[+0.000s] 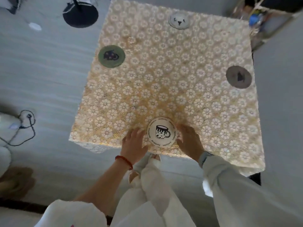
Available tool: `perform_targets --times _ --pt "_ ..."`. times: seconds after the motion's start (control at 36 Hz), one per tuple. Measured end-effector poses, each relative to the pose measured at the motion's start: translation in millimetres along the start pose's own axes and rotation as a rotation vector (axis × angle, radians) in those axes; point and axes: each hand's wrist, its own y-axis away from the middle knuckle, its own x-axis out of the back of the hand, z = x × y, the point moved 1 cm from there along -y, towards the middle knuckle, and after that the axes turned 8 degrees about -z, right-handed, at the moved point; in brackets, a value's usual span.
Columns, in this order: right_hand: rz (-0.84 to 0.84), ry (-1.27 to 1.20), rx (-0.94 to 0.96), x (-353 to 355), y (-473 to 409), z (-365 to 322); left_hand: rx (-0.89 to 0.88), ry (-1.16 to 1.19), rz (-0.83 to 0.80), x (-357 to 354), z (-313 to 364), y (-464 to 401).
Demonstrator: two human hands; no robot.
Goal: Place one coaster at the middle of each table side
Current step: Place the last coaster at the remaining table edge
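Note:
A square table (172, 76) wears a lacy flower-pattern cloth. A white round coaster with a black mug drawing (161, 132) lies flat near the middle of the near edge. My left hand (134, 143) touches its left rim and my right hand (190, 140) touches its right rim, fingers spread on the cloth. A green coaster (111, 56) lies by the left edge. By the far edge sits a white coaster with a face (179, 20). A grey coaster (238, 77) rests by the right edge.
Pale floor surrounds the table. A round black base (80, 16) stands on the floor at the far left. A black cable (24, 126) trails at the left. Cluttered shelving (262, 18) sits at the far right corner. My legs in white trousers (155, 185) are below the near edge.

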Motion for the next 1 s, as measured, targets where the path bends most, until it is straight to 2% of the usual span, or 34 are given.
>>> perform_targets --times 0.14,0.22,0.42,0.61,1.0 --pt "-0.061 0.183 0.037 -31.3 -5.2 13.1 -0.022 -0.178 -0.051 -9.0 -10.2 -34.9" --pt "0.006 0.183 0.054 -32.3 -10.1 19.6 -0.023 -0.160 -0.047 -10.6 -10.0 -45.5" --pt "0.003 0.148 0.119 -18.6 -28.5 29.1 -0.005 -0.142 0.012 -12.1 -1.9 -48.0" --pt "0.065 0.091 0.071 -4.7 -31.5 49.3 -0.059 -0.142 0.051 -12.8 29.6 -63.0" --pt "-0.024 0.093 -0.007 -9.9 -28.0 56.2 -0.119 -0.179 0.016 -17.1 27.7 -68.2"
